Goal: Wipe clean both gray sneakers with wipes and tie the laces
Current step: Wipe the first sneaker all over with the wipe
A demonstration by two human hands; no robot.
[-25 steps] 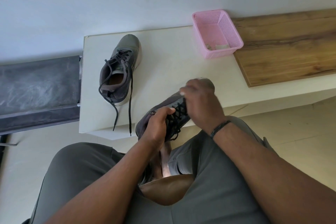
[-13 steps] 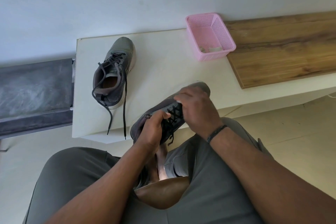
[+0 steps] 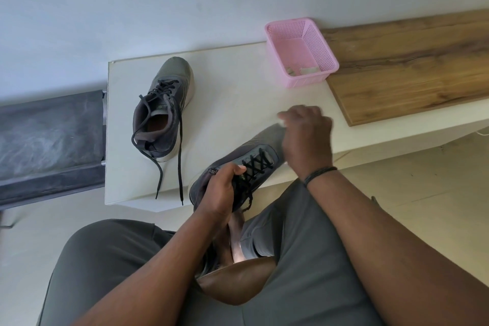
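The held sneaker [image 3: 246,164] lay at the worktop's [image 3: 232,103] near edge, long axis diagonal — toe up-right, heel toward the person. Left hand [image 3: 221,193] gripped its heel collar. Right hand [image 3: 307,135] was curled at the toe, blurred; a pale scrap showed under its fingers — what its grip held I could not tell. The second sneaker [image 3: 165,111] stood left, toe toward the wall, laces trailing. A pink basket [image 3: 301,53] stood behind, well apart.

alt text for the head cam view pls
A seated person's left hand grips a gray sneaker at its heel while the right hand rubs its toe. A second sneaker, laces loose, sits on the white table near a pink basket.
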